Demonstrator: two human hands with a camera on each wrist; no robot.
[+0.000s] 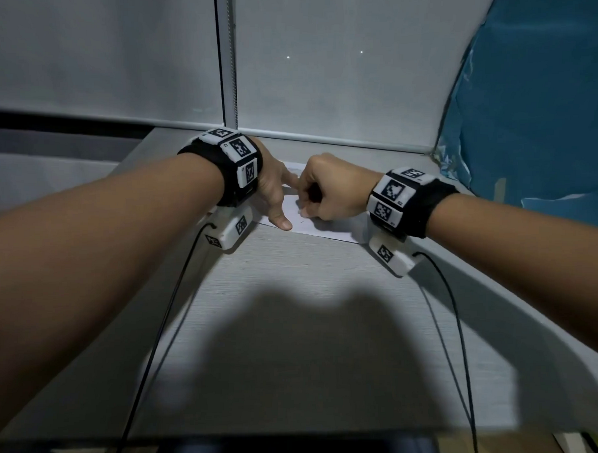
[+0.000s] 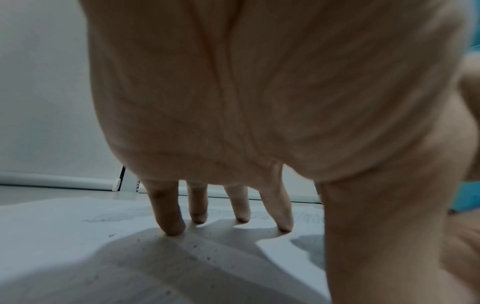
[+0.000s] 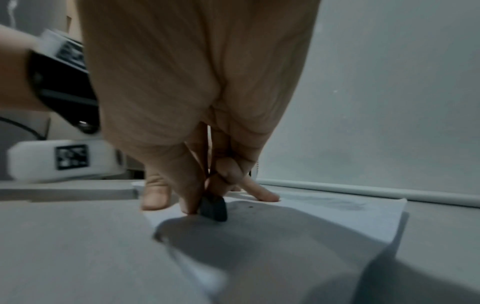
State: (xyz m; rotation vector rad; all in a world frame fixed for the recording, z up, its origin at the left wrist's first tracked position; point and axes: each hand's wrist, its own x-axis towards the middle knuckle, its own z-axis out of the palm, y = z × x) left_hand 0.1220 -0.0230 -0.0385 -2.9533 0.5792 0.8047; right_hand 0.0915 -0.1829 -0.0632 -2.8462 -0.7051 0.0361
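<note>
A white sheet of paper point(image 1: 328, 229) was pictured lying flat at the far end of a grey tabletop point(image 1: 289, 270), its near edge set slightly askew. Faint grey smudges were seen across its far part, and dark specks were scattered over it. A small dark block point(image 3: 213, 208), blunt and squarish, was held upright with its lower edge pressed on the sheet, pinched by the right hand point(image 1: 330, 190). The sheet was pinned by the spread fingertips of the left hand point(image 1: 275, 191).

Grey blind point(image 1: 331, 73), blue tarp point(image 1: 542, 117)
</note>
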